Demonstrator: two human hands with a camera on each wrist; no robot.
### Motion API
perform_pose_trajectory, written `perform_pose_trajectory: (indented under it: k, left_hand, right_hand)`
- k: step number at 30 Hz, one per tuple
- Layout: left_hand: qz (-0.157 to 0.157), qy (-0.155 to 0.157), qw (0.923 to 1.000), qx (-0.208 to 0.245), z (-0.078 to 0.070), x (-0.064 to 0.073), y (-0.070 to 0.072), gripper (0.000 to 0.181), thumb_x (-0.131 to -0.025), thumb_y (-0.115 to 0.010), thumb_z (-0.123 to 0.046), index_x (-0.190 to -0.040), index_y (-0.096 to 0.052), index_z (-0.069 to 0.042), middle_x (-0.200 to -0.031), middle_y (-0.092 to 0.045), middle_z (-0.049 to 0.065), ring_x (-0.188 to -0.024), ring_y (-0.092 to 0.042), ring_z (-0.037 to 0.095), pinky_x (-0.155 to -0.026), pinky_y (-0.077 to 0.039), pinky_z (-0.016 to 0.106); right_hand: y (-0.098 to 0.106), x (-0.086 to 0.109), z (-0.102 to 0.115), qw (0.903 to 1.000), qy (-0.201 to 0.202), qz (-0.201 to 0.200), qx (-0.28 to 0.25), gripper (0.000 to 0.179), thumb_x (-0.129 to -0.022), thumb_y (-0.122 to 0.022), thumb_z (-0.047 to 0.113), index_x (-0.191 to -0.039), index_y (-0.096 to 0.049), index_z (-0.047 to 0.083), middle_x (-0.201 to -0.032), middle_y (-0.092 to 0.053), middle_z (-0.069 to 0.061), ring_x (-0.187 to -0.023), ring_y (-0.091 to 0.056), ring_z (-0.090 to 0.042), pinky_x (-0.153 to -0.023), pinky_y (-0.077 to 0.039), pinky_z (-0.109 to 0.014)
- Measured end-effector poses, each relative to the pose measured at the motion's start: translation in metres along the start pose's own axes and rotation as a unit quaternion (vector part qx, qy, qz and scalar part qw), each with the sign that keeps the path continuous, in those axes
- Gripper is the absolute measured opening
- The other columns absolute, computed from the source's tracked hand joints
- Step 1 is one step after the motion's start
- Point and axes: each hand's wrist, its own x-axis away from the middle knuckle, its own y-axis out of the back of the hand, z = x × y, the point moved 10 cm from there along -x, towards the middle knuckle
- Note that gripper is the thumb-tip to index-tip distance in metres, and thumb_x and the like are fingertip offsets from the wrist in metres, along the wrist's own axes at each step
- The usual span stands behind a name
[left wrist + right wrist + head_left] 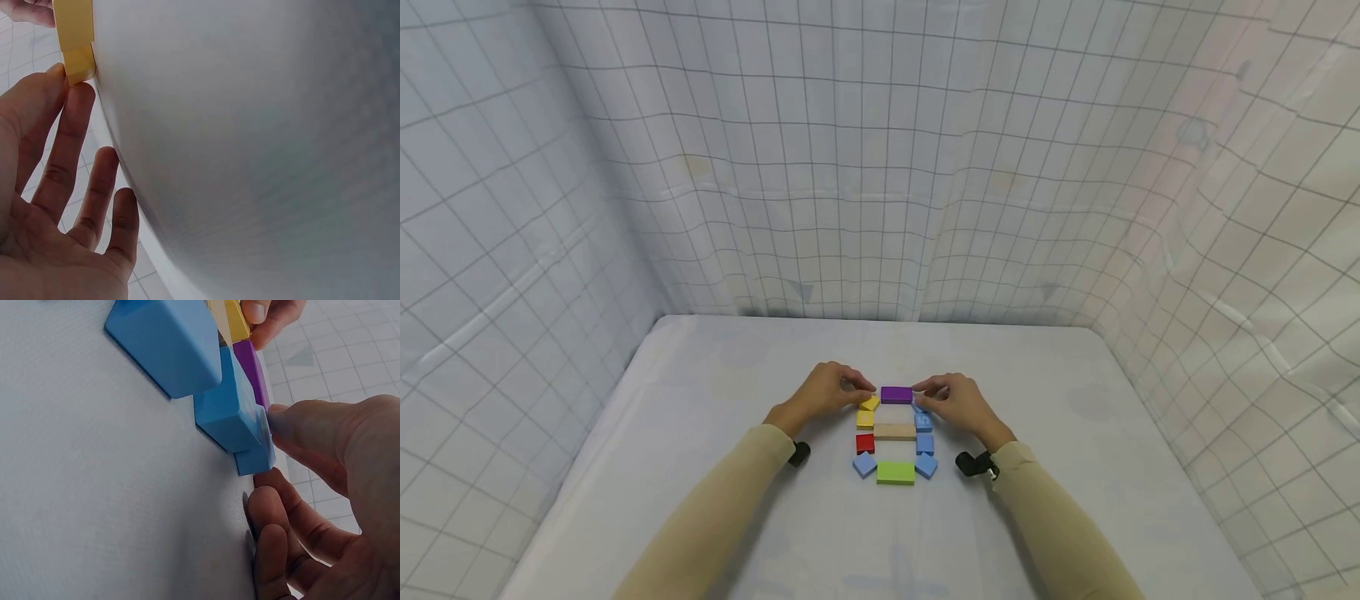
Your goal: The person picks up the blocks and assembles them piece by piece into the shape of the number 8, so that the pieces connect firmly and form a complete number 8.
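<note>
My left hand [826,390] pinches a tilted yellow block [869,403] at the far left corner of a ring of blocks. In the left wrist view that yellow block [79,64] sits between thumb and fingertips, the other fingers spread. Opposite it, my right hand [957,403] pinches a small blue block [918,407], mostly hidden behind the thumb. The right wrist view shows this blue block [255,459] by the thumb and forefinger, beyond two other blue blocks. Between both hands lies a purple block [897,395].
Below sit another yellow block [865,420], a red block [865,443], a plain wooden block [895,432] across the middle and a green block [896,473]. Several blue blocks [925,443] line the right side. Gridded curtains [880,167] surround the white table [730,358].
</note>
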Motion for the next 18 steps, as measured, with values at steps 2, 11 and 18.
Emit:
perform_pose_trajectory:
  k: [2,11,18]
  left_hand:
    - [0.002,0.0,1.0,0.0,-0.0002,-0.0001,-0.0005,0.013,-0.11,-0.085,-0.027,-0.119,-0.092,-0.021,-0.126,-0.088,-0.001,-0.137,-0.074,0.031,-0.13,-0.052,0.061]
    - [0.005,0.007,1.0,0.004,0.0004,-0.0007,-0.0026,0.013,-0.109,-0.086,-0.026,-0.119,-0.092,-0.02,-0.126,-0.088,-0.001,-0.137,-0.074,0.031,-0.13,-0.052,0.061]
    - [0.003,0.008,0.9999,0.008,0.001,-0.0013,-0.0033,0.014,-0.11,-0.085,-0.026,-0.12,-0.092,-0.02,-0.127,-0.088,0.001,-0.137,-0.074,0.031,-0.129,-0.052,0.061]
  right_hand:
    - [-0.0006,-0.0005,-0.0005,1.0,0.001,0.001,0.001,0.024,-0.109,-0.085,0.03,-0.132,-0.089,0.023,-0.122,-0.085,-0.004,-0.105,-0.073,-0.018,-0.098,-0.065,-0.044]
    - [-0.0006,-0.0005,0.0004,1.0,-0.001,0.003,0.001,0.024,-0.109,-0.085,0.031,-0.131,-0.09,0.023,-0.123,-0.085,-0.005,-0.104,-0.072,-0.018,-0.097,-0.064,-0.042]
    - [-0.0006,-0.0005,-0.0004,1.0,-0.005,0.003,0.004,0.025,-0.108,-0.086,0.03,-0.132,-0.089,0.023,-0.121,-0.084,-0.004,-0.103,-0.07,-0.018,-0.094,-0.062,-0.038]
